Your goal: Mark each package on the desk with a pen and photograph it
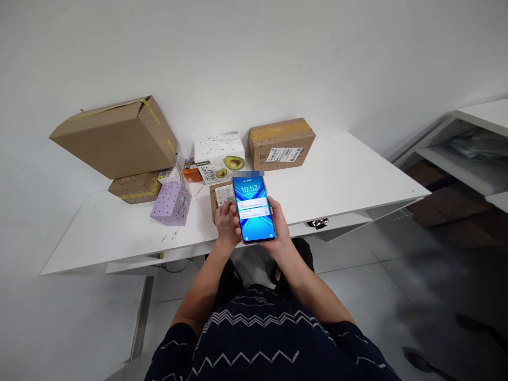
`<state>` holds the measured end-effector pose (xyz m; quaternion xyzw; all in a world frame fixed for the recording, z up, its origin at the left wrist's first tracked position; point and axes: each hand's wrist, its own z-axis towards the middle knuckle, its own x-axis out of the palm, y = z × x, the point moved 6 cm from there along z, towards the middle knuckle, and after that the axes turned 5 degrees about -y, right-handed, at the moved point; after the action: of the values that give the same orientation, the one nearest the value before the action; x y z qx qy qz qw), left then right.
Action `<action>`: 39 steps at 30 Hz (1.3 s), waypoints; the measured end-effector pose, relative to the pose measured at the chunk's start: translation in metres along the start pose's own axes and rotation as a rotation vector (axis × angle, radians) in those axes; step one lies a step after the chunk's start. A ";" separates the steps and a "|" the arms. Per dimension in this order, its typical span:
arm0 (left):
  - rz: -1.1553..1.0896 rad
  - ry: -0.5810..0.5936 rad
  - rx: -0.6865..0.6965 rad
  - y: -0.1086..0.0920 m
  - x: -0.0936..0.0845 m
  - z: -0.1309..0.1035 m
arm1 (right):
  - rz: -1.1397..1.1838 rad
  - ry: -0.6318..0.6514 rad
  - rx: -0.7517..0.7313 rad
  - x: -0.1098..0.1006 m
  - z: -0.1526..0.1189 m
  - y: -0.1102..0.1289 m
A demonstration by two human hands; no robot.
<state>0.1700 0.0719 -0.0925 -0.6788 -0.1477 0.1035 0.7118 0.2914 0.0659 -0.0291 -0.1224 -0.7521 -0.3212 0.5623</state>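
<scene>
A smartphone (254,225) with a lit blue screen reading 10:52 is held upright above the table's front edge. My right hand (280,225) grips it from the right side and behind, and fingertips show at its left edge. Just left of the phone, my left hand (227,222) has its fingers loosely stretched forward over a small cardboard box (216,197) with a white label. Whether those fingers touch the box I cannot tell. The phone and left hand hide part of that box.
On the white table (337,185) stand a labelled carton (281,145), an avocado-printed white box (220,153), a purple box (170,205) and an orange box (192,174). A large carton (119,140) leans over a smaller carton (135,189). Open shelving (468,132) is at the right.
</scene>
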 end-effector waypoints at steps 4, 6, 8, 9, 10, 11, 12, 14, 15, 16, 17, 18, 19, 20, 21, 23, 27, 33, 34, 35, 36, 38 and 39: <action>0.562 -0.047 0.296 -0.045 0.007 -0.019 | -0.157 -0.166 -0.309 -0.027 -0.019 0.051; 0.912 -0.030 0.491 -0.058 0.014 -0.026 | -0.318 -0.321 -0.503 -0.052 -0.031 0.085; 1.091 -0.017 0.610 -0.062 0.015 -0.028 | -0.534 -0.576 -0.655 -0.083 -0.045 0.116; 1.125 -0.016 0.639 -0.063 0.013 -0.028 | -0.674 -0.737 -0.704 -0.098 -0.052 0.130; 1.149 -0.021 0.658 -0.063 0.009 -0.027 | -0.828 -0.885 -0.720 -0.112 -0.058 0.141; 1.171 -0.031 0.668 -0.062 0.004 -0.024 | -0.990 -0.991 -0.701 -0.124 -0.062 0.150; 1.193 -0.044 0.673 -0.063 -0.001 -0.021 | -1.152 -1.072 -0.674 -0.134 -0.064 0.158; 1.242 -0.065 0.672 -0.065 -0.012 -0.013 | -1.458 -1.170 -0.607 -0.149 -0.063 0.167; 1.266 -0.069 0.670 -0.066 -0.017 -0.009 | -1.597 -1.203 -0.579 -0.154 -0.061 0.170; 1.289 -0.071 0.669 -0.067 -0.022 -0.003 | -1.725 -1.233 -0.552 -0.159 -0.058 0.172; 1.311 -0.070 0.668 -0.069 -0.027 0.002 | -1.840 -1.262 -0.527 -0.163 -0.055 0.173; 1.332 -0.074 0.666 -0.070 -0.031 0.008 | -1.943 -1.289 -0.507 -0.166 -0.052 0.174; 1.351 -0.083 0.664 -0.071 -0.035 0.014 | -2.031 -1.314 -0.491 -0.170 -0.049 0.175; 1.368 -0.095 0.661 -0.072 -0.039 0.021 | -2.104 -1.337 -0.478 -0.173 -0.047 0.177; 1.382 -0.108 0.658 -0.072 -0.043 0.027 | -2.162 -1.353 -0.473 -0.176 -0.045 0.178; 1.402 -0.135 0.653 -0.073 -0.049 0.040 | -2.242 -1.367 -0.470 -0.182 -0.042 0.184; 1.423 -0.161 0.637 -0.074 -0.059 0.061 | -2.298 -1.350 -0.464 -0.192 -0.042 0.198; 1.435 -0.147 0.638 -0.072 -0.065 0.067 | -2.240 -1.261 -0.320 -0.203 -0.044 0.216; 1.435 -0.151 0.636 -0.071 -0.066 0.067 | -2.236 -1.264 -0.306 -0.200 -0.043 0.216; 1.433 -0.152 0.632 -0.071 -0.066 0.066 | -2.236 -1.265 -0.312 -0.195 -0.040 0.214; 1.429 -0.152 0.630 -0.071 -0.066 0.066 | -2.236 -1.252 -0.332 -0.187 -0.034 0.209; 1.419 -0.154 0.631 -0.072 -0.063 0.064 | -2.223 -1.155 -0.385 -0.166 -0.016 0.188; 1.409 -0.166 0.638 -0.074 -0.061 0.063 | -2.189 -1.051 -0.374 -0.155 -0.002 0.172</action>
<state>0.0870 0.1060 -0.0209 -0.3651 0.3025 0.6195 0.6256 0.4391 0.2238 -0.1122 0.3803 -0.5356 -0.6383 -0.4013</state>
